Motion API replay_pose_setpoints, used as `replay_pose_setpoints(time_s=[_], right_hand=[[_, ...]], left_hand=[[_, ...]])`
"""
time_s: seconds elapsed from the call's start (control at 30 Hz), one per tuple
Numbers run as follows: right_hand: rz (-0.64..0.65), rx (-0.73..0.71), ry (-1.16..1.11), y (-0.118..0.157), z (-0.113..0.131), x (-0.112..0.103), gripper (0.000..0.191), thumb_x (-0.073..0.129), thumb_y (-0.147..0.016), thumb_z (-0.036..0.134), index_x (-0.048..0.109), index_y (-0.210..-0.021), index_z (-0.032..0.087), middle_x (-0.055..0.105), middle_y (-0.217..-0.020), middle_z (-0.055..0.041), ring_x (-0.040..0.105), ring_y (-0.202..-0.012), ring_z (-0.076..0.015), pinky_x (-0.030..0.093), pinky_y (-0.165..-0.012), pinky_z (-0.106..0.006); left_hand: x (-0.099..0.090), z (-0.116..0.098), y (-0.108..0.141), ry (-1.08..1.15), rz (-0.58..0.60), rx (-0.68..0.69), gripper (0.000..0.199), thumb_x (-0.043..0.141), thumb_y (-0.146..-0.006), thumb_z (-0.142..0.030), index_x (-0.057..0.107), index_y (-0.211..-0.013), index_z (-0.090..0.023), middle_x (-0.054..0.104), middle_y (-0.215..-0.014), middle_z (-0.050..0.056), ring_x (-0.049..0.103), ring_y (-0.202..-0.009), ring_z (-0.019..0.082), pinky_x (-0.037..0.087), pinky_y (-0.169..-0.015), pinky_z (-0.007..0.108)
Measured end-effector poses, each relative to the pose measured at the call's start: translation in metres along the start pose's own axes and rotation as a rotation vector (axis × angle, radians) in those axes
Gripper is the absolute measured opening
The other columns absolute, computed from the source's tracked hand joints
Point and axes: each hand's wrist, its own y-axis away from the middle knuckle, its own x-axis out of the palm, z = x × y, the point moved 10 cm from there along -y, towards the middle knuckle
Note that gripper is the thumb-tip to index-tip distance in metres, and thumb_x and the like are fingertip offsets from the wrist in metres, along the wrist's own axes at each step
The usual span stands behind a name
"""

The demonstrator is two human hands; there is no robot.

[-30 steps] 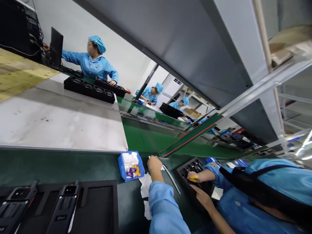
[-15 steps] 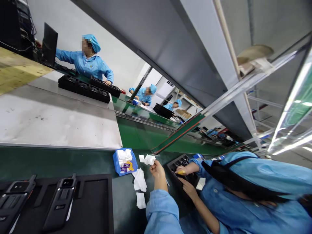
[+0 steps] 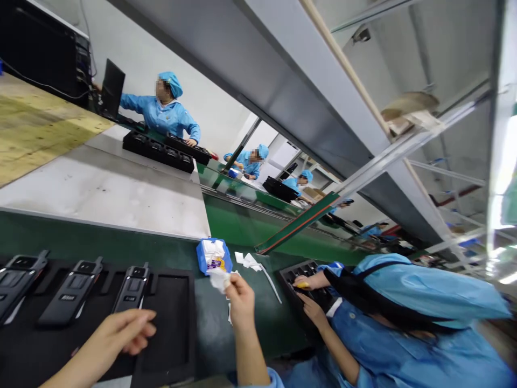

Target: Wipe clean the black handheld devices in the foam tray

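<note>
My right hand [image 3: 241, 297] pinches a crumpled white wipe [image 3: 220, 280] just below the blue basket [image 3: 201, 260], which holds white wipes and purple and yellow packets. Over the black foam tray [image 3: 172, 372] is my left hand [image 3: 125, 331], its fingers slightly curled and apart, with nothing in it. It overlaps the lower end of a dark handheld device [image 3: 131, 288]. Two similar devices, a middle one [image 3: 68, 295] and one at the left edge [image 3: 16, 277], lie in the same tray.
White wipes [image 3: 250, 262] and a thin white strip [image 3: 271, 283] lie on the green table. At the right, a person in blue [image 3: 388, 345] works over another black tray [image 3: 285, 275]. A pale board [image 3: 121, 188] lies beyond; a green post [image 3: 299, 223] stands behind the wipes.
My left hand has come into view over the tray. My right hand, with a wipe, has moved left and down toward the basket. The view has shifted, showing more of the tray.
</note>
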Motion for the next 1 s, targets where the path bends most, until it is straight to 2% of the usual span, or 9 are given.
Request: replay_pose_setpoints(time_s=[0.07,0.13,0.23,0.4,0.53,0.67,0.8,0.9,1.0], right_hand=[[0.163,-0.114,0.080,0.043,0.021,0.052,0.016,0.067,-0.080,0.035,0.069,-0.077,0.019,0.060,-0.074,-0.0017,0.054,-0.068,-0.0139,0.045,-0.063,-0.026],[0.309,-0.375,0.257,0.085,0.046,0.095,0.014,0.058,-0.086,0.025,0.071,-0.089,0.019,0.062,-0.083,-0.0045,0.056,-0.073,-0.0150,0.046,-0.066,-0.027],[0.370,-0.632,0.396,0.125,0.061,0.122,0.022,0.051,-0.089,0.015,0.067,-0.104,0.018,0.063,-0.091,-0.0072,0.059,-0.078,-0.0160,0.049,-0.069,-0.028],[0.427,-0.663,0.396,0.142,0.059,0.130,0.025,0.050,-0.091,0.012,0.065,-0.110,0.019,0.063,-0.092,-0.0070,0.062,-0.079,-0.0158,0.052,-0.068,-0.027],[0.451,-0.659,0.383,0.152,0.062,0.134,0.026,0.051,-0.092,0.014,0.066,-0.113,0.019,0.064,-0.093,-0.0076,0.063,-0.080,-0.0162,0.053,-0.069,-0.027],[0.423,-0.508,0.274,0.149,0.059,0.131,0.023,0.052,-0.094,0.017,0.069,-0.108,0.020,0.065,-0.089,-0.0055,0.063,-0.078,-0.0148,0.052,-0.068,-0.026],[0.291,-0.340,0.201,0.136,0.051,0.116,0.018,0.053,-0.095,0.021,0.071,-0.093,0.020,0.065,-0.083,-0.0034,0.064,-0.076,-0.0142,0.052,-0.067,-0.024],[0.220,-0.412,0.271,0.139,0.055,0.111,0.019,0.053,-0.095,0.019,0.070,-0.102,0.020,0.066,-0.090,-0.0052,0.064,-0.081,-0.0150,0.052,-0.071,-0.025],[0.297,-0.547,0.414,0.154,0.060,0.128,0.025,0.050,-0.095,0.017,0.068,-0.111,0.019,0.066,-0.095,-0.0076,0.064,-0.083,-0.0167,0.052,-0.073,-0.028]], left_hand=[[0.019,-0.007,-0.004,0.123,0.018,-0.103,0.071,0.074,-0.066,-0.071,0.073,-0.107,-0.013,0.075,-0.094,0.013,0.069,-0.076,0.020,0.053,-0.068,0.028],[0.034,-0.014,-0.004,0.188,0.073,-0.147,0.068,0.078,-0.065,-0.066,0.073,-0.103,-0.010,0.075,-0.093,0.014,0.069,-0.077,0.018,0.052,-0.070,0.025],[0.036,-0.014,0.001,0.226,0.094,-0.157,0.063,0.083,-0.062,-0.061,0.073,-0.098,-0.011,0.075,-0.087,0.012,0.068,-0.072,0.015,0.050,-0.069,0.023],[0.015,-0.001,0.011,0.234,0.014,-0.146,0.057,0.084,-0.064,-0.052,0.071,-0.105,-0.014,0.076,-0.090,0.010,0.069,-0.075,0.015,0.050,-0.069,0.023],[0.011,-0.001,0.015,0.221,-0.005,-0.116,0.050,0.083,-0.065,-0.047,0.073,-0.101,-0.013,0.075,-0.085,0.009,0.068,-0.072,0.016,0.049,-0.065,0.023],[0.012,-0.001,0.016,0.206,0.010,-0.085,0.052,0.082,-0.062,-0.042,0.072,-0.102,-0.011,0.075,-0.082,0.010,0.068,-0.069,0.016,0.048,-0.062,0.023],[0.010,0.004,0.012,0.190,-0.022,-0.046,0.057,0.081,-0.060,-0.039,0.069,-0.107,-0.009,0.073,-0.073,0.007,0.065,-0.060,0.015,0.046,-0.055,0.022],[0.007,0.005,0.011,0.187,-0.073,-0.020,0.067,0.080,-0.060,-0.039,0.063,-0.116,-0.008,0.070,-0.066,0.004,0.065,-0.060,0.016,0.046,-0.054,0.023],[0.006,0.001,0.014,0.193,-0.103,0.005,0.072,0.081,-0.060,-0.043,0.060,-0.119,-0.008,0.070,-0.068,0.003,0.065,-0.062,0.017,0.050,-0.058,0.025]])
